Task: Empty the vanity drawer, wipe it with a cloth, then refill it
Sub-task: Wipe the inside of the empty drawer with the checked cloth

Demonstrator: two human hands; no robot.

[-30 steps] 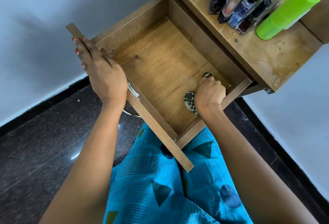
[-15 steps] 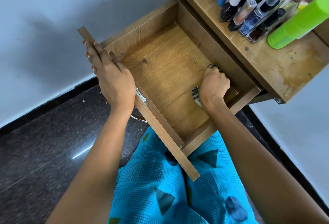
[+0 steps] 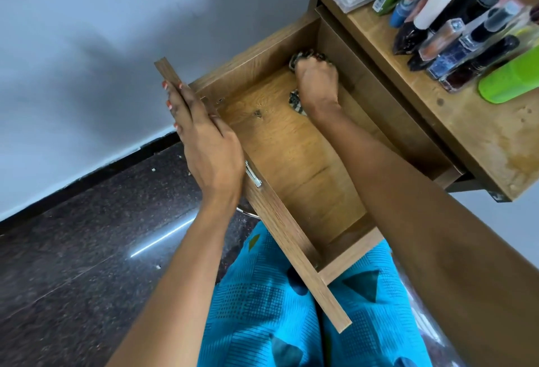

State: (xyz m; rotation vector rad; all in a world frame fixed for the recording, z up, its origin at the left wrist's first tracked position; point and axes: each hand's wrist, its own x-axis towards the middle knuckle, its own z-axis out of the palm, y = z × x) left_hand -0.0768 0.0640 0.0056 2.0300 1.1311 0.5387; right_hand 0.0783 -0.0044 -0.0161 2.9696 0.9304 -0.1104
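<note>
Nearest to me, my lap in blue patterned fabric (image 3: 306,323) sits under the pulled-out drawer (image 3: 303,168), whose front panel (image 3: 262,200) runs diagonally from near right to far left.

My left hand (image 3: 204,145) lies along the far end of that panel. It is extended, palm pressed to the outer face, thumb hooked over the top edge; I read this as a bracing hold on the panel, not a closed fist. A metal fitting (image 3: 253,174) shows on the inner face just beside the heel of this hand.

The drawer floor between my two forearms is bare wood; no contents are visible, so I judge emptying to be complete and wiping to be in progress.

My right hand (image 3: 316,81) reaches deep into the drawer, well beyond the left hand. It is closed in a fist on the cloth (image 3: 296,101), a dark-and-light patterned rag. The cloth bulges out beyond the knuckles and again on the near-left side of the wrist, pressed into the far corner where floor meets back wall.

Governing relation: the drawer's long axis runs from this fist back along the right forearm towards my lap. The unwiped length, in my judgement, lies nearward of the right hand, which alone holds the cloth.

Beyond and right of the fist, bottles (image 3: 455,25) and a green can (image 3: 513,78) stand on the vanity top (image 3: 481,139), awaiting refill.
</note>
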